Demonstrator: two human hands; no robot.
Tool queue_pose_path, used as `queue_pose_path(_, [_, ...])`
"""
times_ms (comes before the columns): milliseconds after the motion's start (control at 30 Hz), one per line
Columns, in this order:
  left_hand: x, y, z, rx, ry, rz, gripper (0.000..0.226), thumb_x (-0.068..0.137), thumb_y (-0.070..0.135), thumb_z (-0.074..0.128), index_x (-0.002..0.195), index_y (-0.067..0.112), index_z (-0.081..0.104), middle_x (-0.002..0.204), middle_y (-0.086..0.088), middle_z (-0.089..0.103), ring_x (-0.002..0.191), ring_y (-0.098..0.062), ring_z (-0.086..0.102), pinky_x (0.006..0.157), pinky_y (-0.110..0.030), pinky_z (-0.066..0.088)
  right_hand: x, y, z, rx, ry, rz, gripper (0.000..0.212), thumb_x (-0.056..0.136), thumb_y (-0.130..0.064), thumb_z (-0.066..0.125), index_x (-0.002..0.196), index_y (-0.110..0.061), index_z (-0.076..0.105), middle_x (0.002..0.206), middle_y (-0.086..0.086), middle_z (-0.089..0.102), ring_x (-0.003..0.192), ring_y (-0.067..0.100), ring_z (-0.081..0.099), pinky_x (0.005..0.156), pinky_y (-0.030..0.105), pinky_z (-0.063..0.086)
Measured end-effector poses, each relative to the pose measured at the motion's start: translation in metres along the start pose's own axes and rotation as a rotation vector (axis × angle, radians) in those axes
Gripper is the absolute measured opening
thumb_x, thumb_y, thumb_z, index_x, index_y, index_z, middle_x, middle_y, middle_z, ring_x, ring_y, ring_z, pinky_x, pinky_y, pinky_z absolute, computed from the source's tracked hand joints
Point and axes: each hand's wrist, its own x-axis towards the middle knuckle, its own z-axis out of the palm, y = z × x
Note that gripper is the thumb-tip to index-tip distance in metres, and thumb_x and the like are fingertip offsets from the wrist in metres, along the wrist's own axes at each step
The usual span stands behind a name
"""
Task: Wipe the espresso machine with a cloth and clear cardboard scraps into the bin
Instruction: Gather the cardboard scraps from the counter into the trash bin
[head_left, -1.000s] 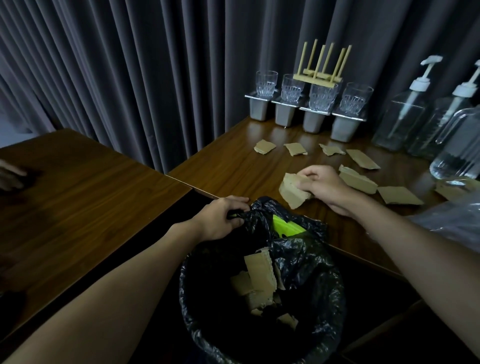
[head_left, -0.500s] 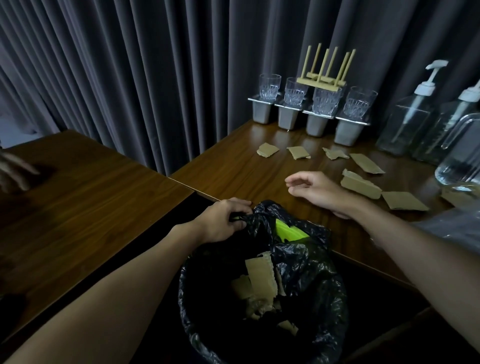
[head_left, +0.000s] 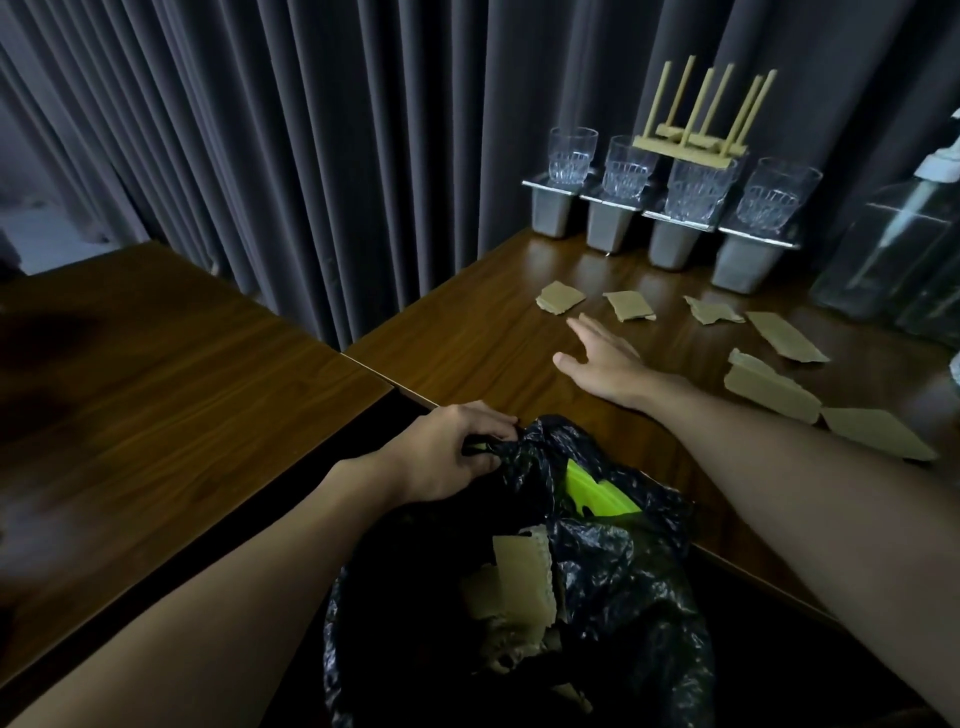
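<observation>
- Bin (head_left: 519, 649), lined with a black bag (head_left: 623, 582), sits low at the table (head_left: 467, 353) edge; the left hand (head_left: 447, 452) is clenched on the bag's rim.
- Torn brown scraps (head_left: 522, 577) lie inside the bin.
- Right hand (head_left: 605, 364) is spread flat and empty over bare wood, just short of the nearest scrap (head_left: 560, 297).
- More cardboard pieces (head_left: 769, 387) lie scattered to its right, ragged-edged.

Our left hand (head_left: 449, 452) was curled tight, knuckles up, fingers (head_left: 488, 434) pinched together in a closed grip, the forearm running in from the lower left. Our right hand (head_left: 605, 364) reached forward, palm down, fingers (head_left: 584, 328) spread and extended, thumb out to the side, empty.
</observation>
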Motion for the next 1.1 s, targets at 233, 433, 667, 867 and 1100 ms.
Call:
queue_pose_path(233, [0.001,-0.001,0.000,-0.021,-0.004,-0.011,0.034,0.094,0.017,0.064,0.126,0.029,0.063,0.142,0.016,0.049,0.131,-0.001,0.044,0.110,-0.024,0.036,0.035,-0.001,0.009,-0.183,0.063,-0.025,0.064,0.099,-0.056,0.026,0.155,-0.030,0.010,0.163,-0.006,0.010,0.150,0.011,0.004,0.120,0.041,0.004])
queue_pose_path(433, [-0.001,0.005,-0.003,-0.032,-0.005,-0.021,0.034,0.093,0.014,0.065,0.125,0.025,0.065,0.140,0.013,0.052,0.130,-0.003,0.046,0.109,-0.022,0.034,0.036,0.000,0.011,-0.231,0.080,-0.037,0.062,0.099,-0.055,0.024,0.154,-0.028,0.014,0.161,-0.004,0.019,0.148,0.014,0.015,0.118,0.043,0.007])
queue_pose_path(667, [-0.001,0.007,-0.006,-0.053,-0.024,-0.031,0.034,0.093,0.012,0.065,0.125,0.023,0.065,0.139,0.011,0.052,0.130,-0.002,0.046,0.109,-0.019,0.034,0.042,-0.001,0.009,-0.243,0.081,-0.011,0.062,0.099,-0.058,0.023,0.155,-0.032,0.013,0.164,-0.005,0.000,0.149,0.020,0.006,0.118,0.047,0.005])
queue_pose_path(867, [0.001,0.003,-0.004,-0.058,-0.019,-0.027,0.034,0.093,0.013,0.065,0.125,0.025,0.065,0.139,0.013,0.052,0.130,-0.002,0.046,0.108,-0.021,0.036,0.064,0.002,0.011,-0.247,0.090,-0.042,0.064,0.097,-0.058,0.022,0.154,-0.031,0.014,0.164,-0.006,0.007,0.150,0.013,0.004,0.118,0.048,0.005])
queue_pose_path(1100, [0.001,0.004,-0.003,-0.074,-0.002,-0.028,0.032,0.092,0.012,0.066,0.122,0.024,0.066,0.136,0.012,0.054,0.129,-0.004,0.048,0.113,-0.029,0.037,0.046,0.002,0.015,-0.249,0.107,-0.107,0.057,0.099,-0.053,0.022,0.148,-0.028,0.031,0.156,-0.007,0.026,0.144,0.014,0.020,0.115,0.044,0.010])
